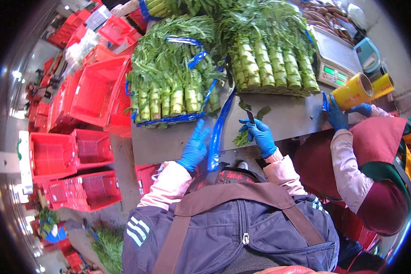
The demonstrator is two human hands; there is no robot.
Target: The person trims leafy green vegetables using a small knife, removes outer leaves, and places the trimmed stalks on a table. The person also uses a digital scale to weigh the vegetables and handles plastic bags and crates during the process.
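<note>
My left hand [193, 147], in a blue glove, is held over the metal table's front edge with fingers apart and nothing in it. Beyond it lies a bundle of celtuce stems [171, 99] with leaves, a blue plastic strap around its cut ends. My gloved right hand [261, 135] grips a small dark-bladed knife [250, 116], blade pointing up and away; the handle is hidden in the fingers. A loose green leaf [241, 138] hangs by that hand. Between my hands a long blue plastic strap [217, 137] runs over the table edge. A second celtuce stack [274, 68] stands behind.
Red plastic crates [96, 92] stand on the left. At the right, a co-worker's gloved hand [338, 114] touches a yellow roll [352, 91]. A digital scale [335, 54] sits behind it, near reddish root vegetables [325, 17]. Leafy greens [108, 250] lie on the floor, lower left.
</note>
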